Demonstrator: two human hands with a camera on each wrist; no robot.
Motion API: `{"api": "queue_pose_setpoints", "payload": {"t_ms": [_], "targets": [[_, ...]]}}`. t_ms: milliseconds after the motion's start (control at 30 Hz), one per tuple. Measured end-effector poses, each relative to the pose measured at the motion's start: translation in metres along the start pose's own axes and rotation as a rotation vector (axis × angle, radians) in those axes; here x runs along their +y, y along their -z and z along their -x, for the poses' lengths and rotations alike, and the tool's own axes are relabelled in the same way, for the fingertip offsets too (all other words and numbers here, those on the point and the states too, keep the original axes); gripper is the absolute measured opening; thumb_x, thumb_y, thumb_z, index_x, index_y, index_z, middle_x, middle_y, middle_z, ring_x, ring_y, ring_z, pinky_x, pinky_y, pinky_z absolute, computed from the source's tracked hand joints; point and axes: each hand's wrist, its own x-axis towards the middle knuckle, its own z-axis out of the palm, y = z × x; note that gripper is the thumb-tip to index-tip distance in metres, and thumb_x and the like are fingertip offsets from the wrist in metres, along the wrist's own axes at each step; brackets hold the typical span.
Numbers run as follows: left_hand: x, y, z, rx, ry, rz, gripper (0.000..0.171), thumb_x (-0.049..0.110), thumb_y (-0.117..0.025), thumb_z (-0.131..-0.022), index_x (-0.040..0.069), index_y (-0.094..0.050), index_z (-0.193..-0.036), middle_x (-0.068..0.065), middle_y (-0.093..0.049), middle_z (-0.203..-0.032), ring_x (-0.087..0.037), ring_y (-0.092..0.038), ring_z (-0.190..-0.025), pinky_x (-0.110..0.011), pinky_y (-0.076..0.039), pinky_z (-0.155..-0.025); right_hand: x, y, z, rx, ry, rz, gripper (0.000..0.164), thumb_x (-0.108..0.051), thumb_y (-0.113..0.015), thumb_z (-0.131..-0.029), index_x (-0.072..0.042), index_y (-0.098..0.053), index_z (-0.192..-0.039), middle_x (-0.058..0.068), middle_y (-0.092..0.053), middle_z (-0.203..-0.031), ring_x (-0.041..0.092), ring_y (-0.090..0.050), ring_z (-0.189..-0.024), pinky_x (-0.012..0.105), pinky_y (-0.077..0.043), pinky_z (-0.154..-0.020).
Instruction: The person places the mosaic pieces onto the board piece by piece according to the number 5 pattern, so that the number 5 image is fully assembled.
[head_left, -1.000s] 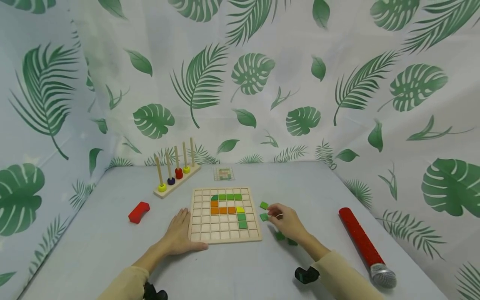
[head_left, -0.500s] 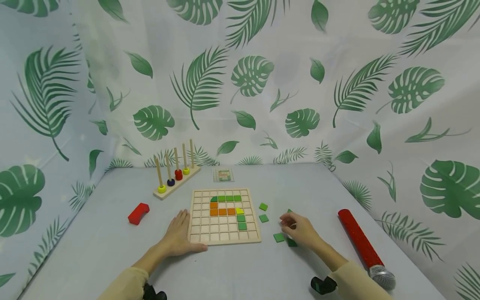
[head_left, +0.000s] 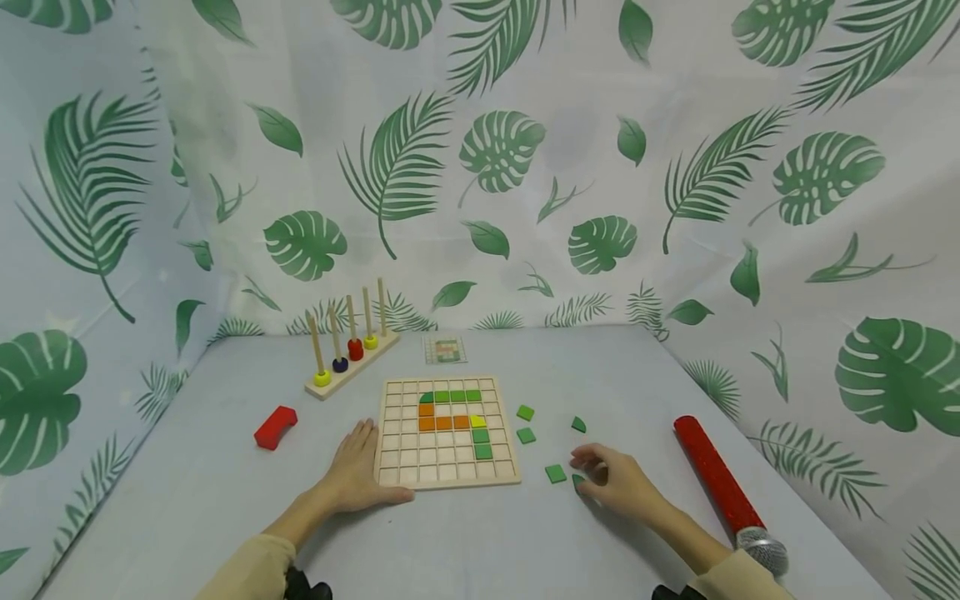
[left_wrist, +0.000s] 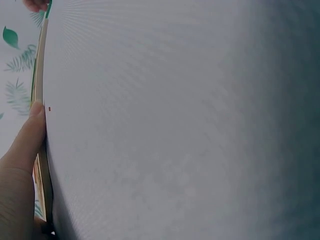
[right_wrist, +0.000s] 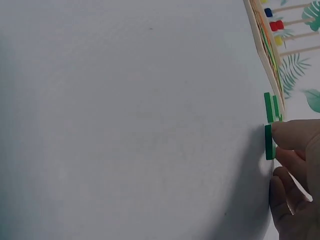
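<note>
My left hand [head_left: 352,475] lies at the near left corner of a wooden grid board [head_left: 405,458], fingers straight along its left edge and thumb along its front edge. Orange, yellow and green tiles fill some of the board's squares. To the right of the board, my right hand [head_left: 618,483] is over a dark green rounded tile [right_wrist: 269,142], partly hidden by the hand in the head view. Its thumb touches that tile while the index finger stands apart from the thumb. Close by lie a green square tile [head_left: 556,473] and another dark green rounded tile [head_left: 578,424].
Two light green tiles, one a square tile [head_left: 526,412], lie beside the board's right edge. A pattern card [head_left: 446,349] and a peg stand with coloured beads [head_left: 352,367] are behind it. A red arch block [head_left: 275,427] sits left, a red microphone [head_left: 723,479] right.
My right hand has moved right and nearer, away from the light green tiles to the dark green rounded tile. The left hand has stayed at the board.
</note>
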Motion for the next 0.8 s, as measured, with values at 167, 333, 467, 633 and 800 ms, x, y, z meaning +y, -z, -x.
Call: {"api": "queue_pose_setpoints", "payload": {"t_ms": [167,333,467,633,800], "targets": [[0.001,0.000,0.000,-0.010,0.007,-0.009,0.125,0.075,-0.059,-0.055,-0.007,-0.014,-0.138,-0.024,-0.010,-0.144,-0.035,-0.006,-0.132,-0.048,-0.008,-0.106,0.003,0.003,0.008,-0.042,-0.023,0.005,0.045,-0.006,-0.073,-0.068,-0.012,-0.056,-0.110,-0.008,-0.062,-0.097,0.012,-0.054,-0.088,0.027,-0.049,-0.076],[0.001,0.000,0.000,-0.009,0.008,-0.011,0.125,0.075,-0.059,-0.055,-0.007,-0.014,-0.138,-0.024,-0.010,-0.144,-0.035,-0.006,-0.132,-0.048,-0.008,-0.106,0.005,0.006,0.014,-0.052,-0.026,0.024,0.041,-0.005,-0.071,-0.070,-0.014,-0.057,-0.108,-0.009,-0.062,-0.095,0.011,-0.054,-0.086,0.026,-0.049,-0.076],[0.001,0.000,0.000,-0.007,0.005,-0.006,0.125,0.074,-0.059,-0.055,-0.008,-0.014,-0.137,-0.025,-0.010,-0.143,-0.036,-0.007,-0.132,-0.049,-0.008,-0.106,0.006,0.007,0.017,-0.038,0.001,0.022,0.038,-0.002,-0.070,-0.071,-0.013,-0.058,-0.106,-0.009,-0.062,-0.093,0.010,-0.055,-0.083,0.023,-0.050,-0.072],[0.002,0.001,0.000,0.002,-0.003,0.001,0.124,0.074,-0.060,-0.055,-0.009,-0.015,-0.137,-0.025,-0.012,-0.143,-0.036,-0.008,-0.131,-0.050,-0.010,-0.105,0.007,0.007,0.019,-0.025,0.012,0.011,0.039,-0.001,-0.069,-0.071,-0.015,-0.059,-0.107,-0.010,-0.062,-0.094,0.009,-0.054,-0.079,0.021,-0.050,-0.071],[0.001,0.001,0.000,0.004,-0.010,0.005,0.124,0.073,-0.060,-0.056,-0.009,-0.015,-0.137,-0.026,-0.012,-0.143,-0.037,-0.008,-0.131,-0.050,-0.010,-0.105,0.007,0.006,0.017,-0.073,0.053,-0.024,0.041,0.002,-0.065,-0.073,-0.017,-0.059,-0.109,-0.008,-0.062,-0.095,0.008,-0.053,-0.073,0.020,-0.049,-0.067]]}}
